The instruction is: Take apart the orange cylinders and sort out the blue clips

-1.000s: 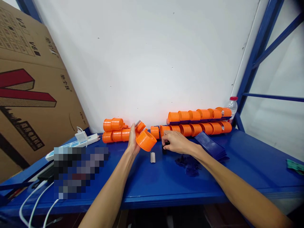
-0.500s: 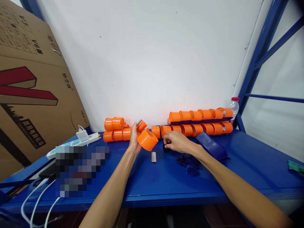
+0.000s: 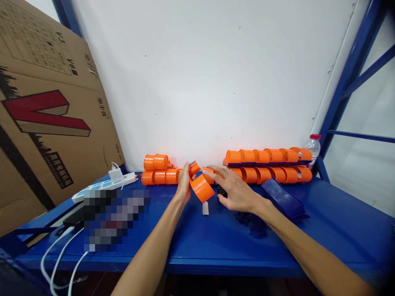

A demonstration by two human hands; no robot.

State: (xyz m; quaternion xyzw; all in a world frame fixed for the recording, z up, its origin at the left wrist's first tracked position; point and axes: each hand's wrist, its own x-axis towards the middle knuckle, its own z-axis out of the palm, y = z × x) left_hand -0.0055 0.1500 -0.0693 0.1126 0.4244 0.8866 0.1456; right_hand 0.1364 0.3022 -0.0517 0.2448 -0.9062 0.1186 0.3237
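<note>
My left hand (image 3: 185, 183) is closed around an orange plastic part (image 3: 203, 188), a wide round cup joined to a narrower piece with a greyish edge at its top. The cup is tilted above the blue shelf top. My right hand (image 3: 236, 188) is open just right of this part, palm down, fingers apart and reaching left toward it. Whether its fingertips touch the orange plastic I cannot tell. Partly hidden by that hand, a black object (image 3: 221, 191) with round markings stands on the shelf. A small grey strip (image 3: 205, 209) lies below the cup.
Rows of orange round parts (image 3: 263, 175) line the wall on both sides. Dark blue flat sheets (image 3: 284, 201) and crumpled blue scraps (image 3: 253, 224) lie at right. A bottle (image 3: 314, 147) stands behind. A power strip (image 3: 105, 187), white cables and a large carton (image 3: 58, 119) are at left.
My right hand has lifted off the black object, opened its fingers and come nearer the orange part. My left hand still holds that part, now turned somewhat. The whole view has shifted slightly.
</note>
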